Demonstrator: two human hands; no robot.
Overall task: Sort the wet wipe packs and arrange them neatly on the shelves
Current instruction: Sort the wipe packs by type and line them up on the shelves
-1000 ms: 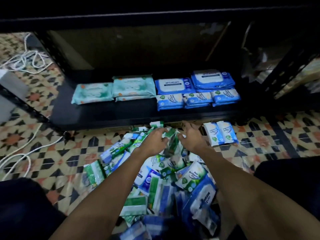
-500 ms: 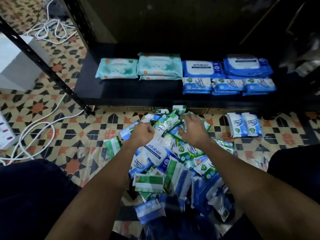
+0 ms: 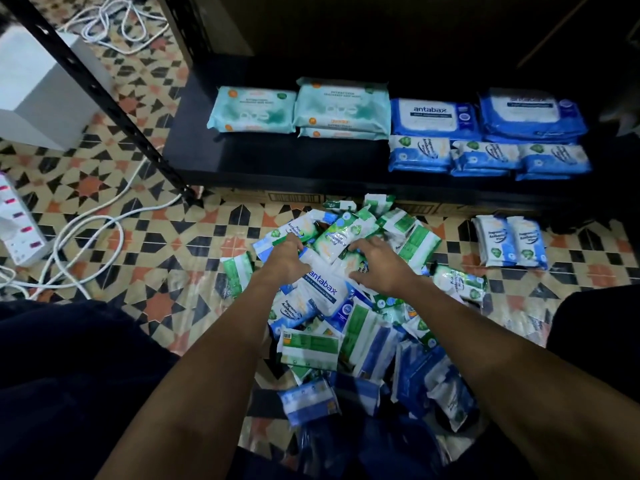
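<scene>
A heap of wet wipe packs [image 3: 349, 327], green, white and blue, lies on the tiled floor in front of me. My left hand [image 3: 287, 258] grips the upper edge of a large blue-and-white antabax pack [image 3: 323, 289] on top of the heap. My right hand [image 3: 381, 265] rests with spread fingers on small green packs [image 3: 341, 237] just right of it. On the black bottom shelf [image 3: 277, 161] lie teal packs [image 3: 256, 110], large blue antabax packs [image 3: 433, 116] and a front row of small blue packs [image 3: 485, 155]. Two small blue packs [image 3: 509, 242] stand together on the floor at right.
A black shelf post [image 3: 104, 98] slants down at left. White cables [image 3: 86, 237], a power strip [image 3: 17, 223] and a white box [image 3: 41, 88] lie on the floor at left. My dark-clad knees [image 3: 69, 375] flank the heap.
Both hands have drawn back a little from the shelf edge into the heap. The large antabax pack has come into view under my left hand. My head has tilted lower.
</scene>
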